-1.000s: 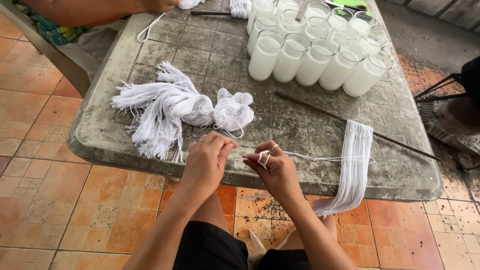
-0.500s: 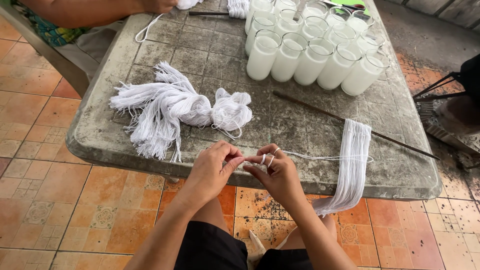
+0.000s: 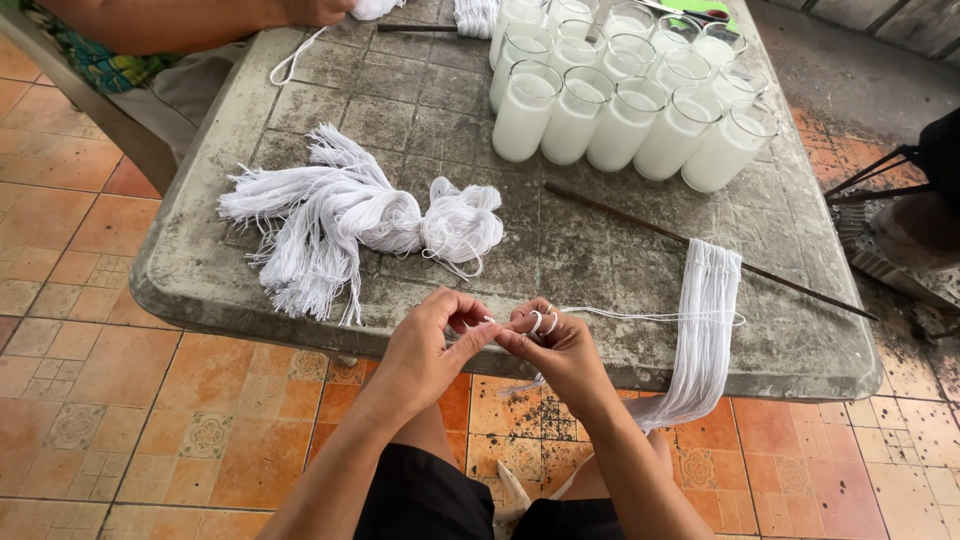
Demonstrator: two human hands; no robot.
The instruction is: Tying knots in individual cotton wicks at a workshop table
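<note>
White string (image 3: 640, 316) — one strand, two hands (image 3: 500, 340) pinching

I count about eleven glasses (image 3: 640, 110) of white wax on the table (image 3: 600, 250), though the back ones are hard to tell. Two thin sticks (image 3: 700, 245), one big string bundle (image 3: 350, 225), one hanging hank (image 3: 705, 320).

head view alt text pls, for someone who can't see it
A person's left hand and right hand pinch a white string together at the near edge of a worn stone table. On it lie a tied bundle of white strings, a draped row of strings, a thin stick and glasses of white wax.
</note>
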